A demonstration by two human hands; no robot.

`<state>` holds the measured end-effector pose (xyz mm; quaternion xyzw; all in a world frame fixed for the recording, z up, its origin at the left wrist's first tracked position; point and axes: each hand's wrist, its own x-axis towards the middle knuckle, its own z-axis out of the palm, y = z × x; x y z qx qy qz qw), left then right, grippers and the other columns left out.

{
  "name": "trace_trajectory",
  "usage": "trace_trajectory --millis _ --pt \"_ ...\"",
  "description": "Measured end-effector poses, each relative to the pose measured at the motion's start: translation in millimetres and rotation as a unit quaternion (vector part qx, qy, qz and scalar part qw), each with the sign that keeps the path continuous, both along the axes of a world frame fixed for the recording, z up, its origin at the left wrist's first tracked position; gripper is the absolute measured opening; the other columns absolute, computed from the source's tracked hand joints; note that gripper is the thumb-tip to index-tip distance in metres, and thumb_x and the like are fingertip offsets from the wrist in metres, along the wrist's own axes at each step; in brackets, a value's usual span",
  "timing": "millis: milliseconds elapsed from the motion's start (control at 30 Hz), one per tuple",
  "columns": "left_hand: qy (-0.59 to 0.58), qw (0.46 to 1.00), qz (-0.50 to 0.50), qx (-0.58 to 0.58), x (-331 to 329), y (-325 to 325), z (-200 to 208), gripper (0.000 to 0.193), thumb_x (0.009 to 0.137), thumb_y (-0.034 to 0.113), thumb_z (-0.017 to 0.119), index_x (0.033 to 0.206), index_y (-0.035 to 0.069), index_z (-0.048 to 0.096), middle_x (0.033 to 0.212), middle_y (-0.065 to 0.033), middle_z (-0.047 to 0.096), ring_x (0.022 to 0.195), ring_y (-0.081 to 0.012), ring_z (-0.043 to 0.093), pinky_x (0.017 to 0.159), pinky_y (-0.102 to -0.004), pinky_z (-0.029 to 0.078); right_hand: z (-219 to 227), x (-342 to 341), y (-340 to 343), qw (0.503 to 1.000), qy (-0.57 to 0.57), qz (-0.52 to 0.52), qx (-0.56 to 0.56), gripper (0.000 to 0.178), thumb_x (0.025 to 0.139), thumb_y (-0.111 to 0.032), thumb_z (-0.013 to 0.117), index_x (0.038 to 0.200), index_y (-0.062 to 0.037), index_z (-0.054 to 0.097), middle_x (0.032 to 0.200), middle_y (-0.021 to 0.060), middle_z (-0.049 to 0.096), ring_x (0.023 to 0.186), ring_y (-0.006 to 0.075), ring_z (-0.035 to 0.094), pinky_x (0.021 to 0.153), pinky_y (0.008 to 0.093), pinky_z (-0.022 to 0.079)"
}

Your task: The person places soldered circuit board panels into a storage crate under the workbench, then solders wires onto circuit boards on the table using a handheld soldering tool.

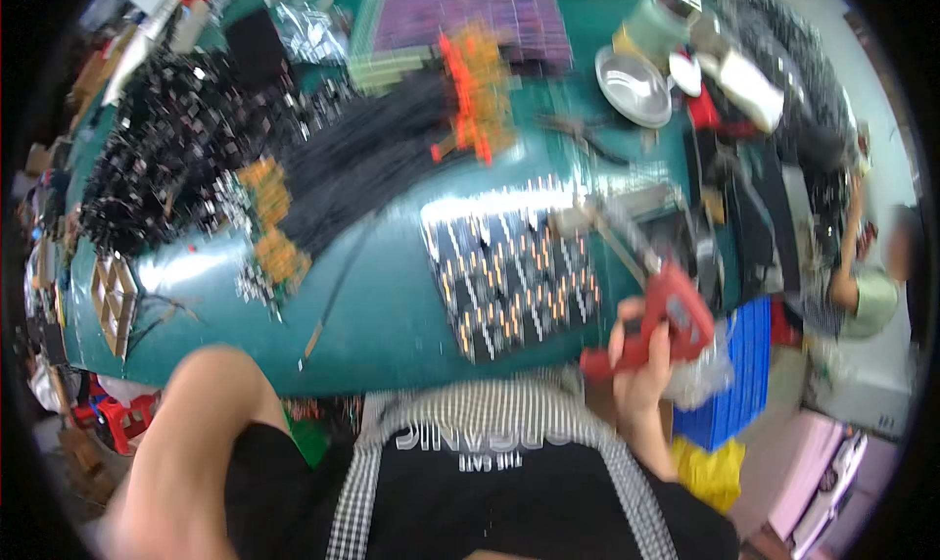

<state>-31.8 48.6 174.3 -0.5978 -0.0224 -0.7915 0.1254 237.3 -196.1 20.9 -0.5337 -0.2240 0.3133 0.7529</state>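
The right hand is grasping a red gun-shaped tool, fingers wrapping its handle, and is holding it over the near right edge of the table. The left arm is bending at the near left; its hand is lying out of view, so its grasp cannot be told. Just left of the tool, a block of dark pieces with orange and silvery tips is lying in rows on the table. Farther left, a loose cable is trailing toward the near edge, and a thick bundle of black cables with orange ends is stretching diagonally. A heap of black parts is covering the far left, with a sectioned tray sitting nearer. A purple stack is standing at the far side, and a metal bowl is resting at the far right. Beyond the table's right side, a blue crate is standing near a yellow bag, and another person is showing farther right.
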Motion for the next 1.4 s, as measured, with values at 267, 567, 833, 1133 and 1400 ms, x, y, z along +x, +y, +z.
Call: trace_trajectory --millis 267,567,833,1133,1400 --pt "0.496 0.751 -0.031 -0.435 122.5 72.9 -174.4 0.016 0.085 0.012 0.068 0.098 0.002 0.067 0.094 -0.0105 0.066 0.088 -0.029 0.064 0.077 -0.0393 0.052 -6.2 0.7 2.8 1.0 -0.008 -0.004 -0.012 0.051 0.101 -0.032 0.051 0.14 -0.003 0.036 0.113 0.019 0.058 0.061 0.016 0.053 0.05 0.025 0.043" --pt "0.568 0.667 0.021 -0.482 140.8 83.2 -175.8 0.01 0.08 0.012 0.07 0.084 0.003 0.066 0.083 -0.0104 0.065 0.084 -0.028 0.065 0.075 -0.0401 0.051 -3.4 -1.6 3.1 1.0 -0.015 0.002 -0.011 0.051 0.101 -0.032 0.051 0.14 -0.003 0.036 0.113 0.02 0.058 0.061 0.0157 0.052 0.049 0.024 0.043" --pt "0.31 0.478 -0.342 -0.747 83.7 68.4 -112.8 0.014 0.093 0.006 0.062 0.103 -0.002 0.068 0.078 0.0005 0.058 0.061 -0.0082 0.053 0.058 -0.0229 0.041 -4.4 -7.6 -2.5 1.0 -0.009 0.005 -0.014 0.056 0.101 -0.035 0.05 0.142 -0.0015 0.033 0.113 0.0198 0.057 0.062 0.0153 0.052 0.051 0.0237 0.043" --pt "0.552 0.781 -0.035 -0.289 52.0 10.5 -112.1 0.03 0.068 0.003 0.066 0.097 0.004 0.066 0.079 -0.0045 0.061 0.063 -0.0217 0.06 0.053 -0.0318 0.05 -6.4 -21.9 5.6 0.997 0.0 0.064 -0.039 0.063 0.1 -0.04 0.052 0.142 0.002 0.032 0.113 0.0201 0.057 0.061 0.0153 0.053 0.052 0.0246 0.043" --pt "0.536 0.788 -0.037 -0.3 41.7 -4.4 -167.4 0.029 0.068 0.006 0.067 0.096 0.002 0.067 0.091 -0.0071 0.063 0.062 -0.0155 0.059 0.05 -0.027 0.048 3.1 -26.8 5.6 0.987 0.023 0.111 -0.118 0.074 0.086 -0.046 0.071 0.133 0.0053 0.044 0.113 0.0222 0.061 0.067 0.0177 0.059 0.057 0.0283 0.05"
